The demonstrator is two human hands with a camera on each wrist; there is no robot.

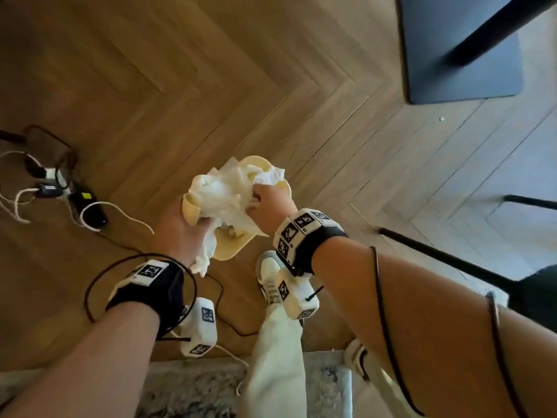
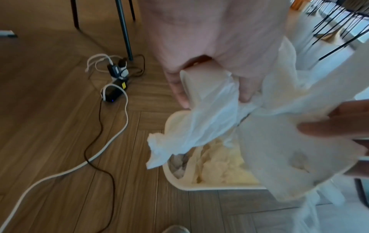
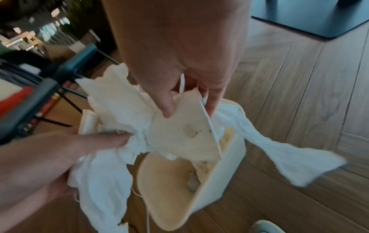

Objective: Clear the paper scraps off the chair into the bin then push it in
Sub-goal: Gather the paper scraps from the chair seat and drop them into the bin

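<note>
Above a cream bin (image 1: 230, 253) on the wood floor, both hands hold a bunch of white paper scraps (image 1: 223, 194). My left hand (image 1: 177, 230) grips crumpled paper together with a cream plastic piece (image 2: 199, 83); a strip of paper hangs below it. My right hand (image 1: 268, 203) pinches a flat stiff scrap (image 3: 189, 130) between thumb and fingers (image 3: 163, 102), tilted into the bin's mouth. More crumpled paper lies inside the bin (image 2: 219, 165). A dark chair (image 1: 539, 291) with thin black legs stands at the right edge; its seat is mostly out of frame.
A power strip with white and black cables (image 1: 54, 188) lies on the floor to the left. A black table base (image 1: 458, 49) sits at the top right. My shoe (image 1: 271, 273) stands just behind the bin, and a speckled rug (image 1: 196, 387) lies below.
</note>
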